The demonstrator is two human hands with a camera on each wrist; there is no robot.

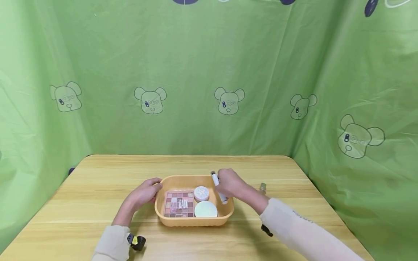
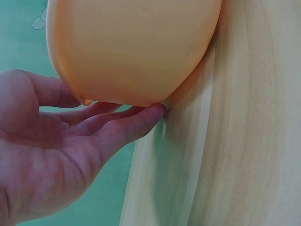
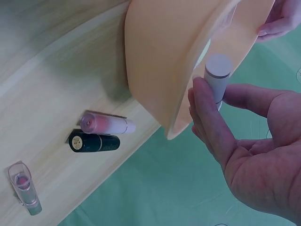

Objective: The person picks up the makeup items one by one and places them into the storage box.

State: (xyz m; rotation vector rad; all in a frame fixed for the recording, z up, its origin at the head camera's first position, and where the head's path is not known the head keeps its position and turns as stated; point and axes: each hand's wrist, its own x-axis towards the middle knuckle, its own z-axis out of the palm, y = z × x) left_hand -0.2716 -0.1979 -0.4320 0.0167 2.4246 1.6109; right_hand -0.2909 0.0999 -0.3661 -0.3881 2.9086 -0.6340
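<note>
A peach-coloured plastic basket (image 1: 192, 222) stands on the wooden table. My left hand (image 1: 147, 193) grips its left end, the thumb at the rim and the fingers against the outside wall (image 2: 136, 56). Over the basket's right end, my right hand (image 1: 230, 184) pinches a slim white cosmetic tube (image 3: 217, 77) between thumb and fingers. The tube leans, and part of it is hidden behind the fingers. Inside the basket lie an eyeshadow palette (image 1: 179, 206), a small round case with a star on its lid (image 1: 201, 193) and a plain pale round compact (image 1: 206, 209).
Right of the basket, a pink-and-white lip tube (image 3: 107, 124) lies beside a black lipstick (image 3: 96, 142). Farther off is a clear-capped lipstick (image 3: 26, 188) with a greenish end. A green curtain (image 1: 196, 134) hangs behind and beside the table (image 1: 107, 181).
</note>
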